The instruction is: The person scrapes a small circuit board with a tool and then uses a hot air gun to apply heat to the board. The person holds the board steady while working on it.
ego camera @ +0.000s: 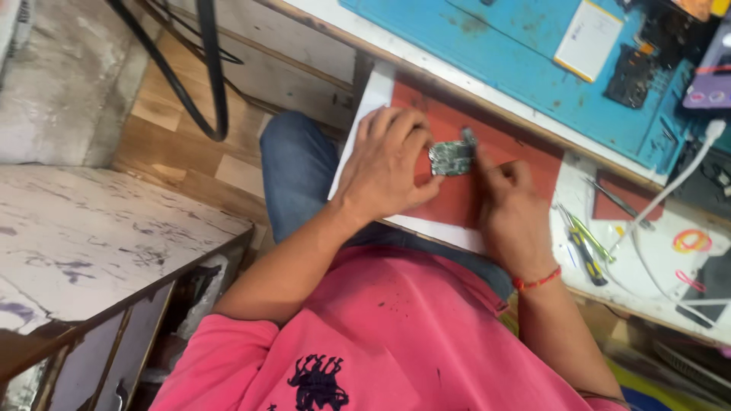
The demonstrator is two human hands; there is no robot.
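Observation:
A small green-grey circuit board rests on a red mat laid over a white board on my lap. My left hand curls over the board's left side, with thumb and fingers pinching it. My right hand, with a red thread at the wrist, is closed just right of the board. Its fingers press what looks like a thin dark tool against the board's top right corner. Both forearms reach out from my pink shirt.
A blue work mat on the bench carries a white flat battery, dark phone parts and a purple phone. Screwdrivers, tweezers, a white cable and rubber bands lie to the right. A marble-topped cabinet stands to the left.

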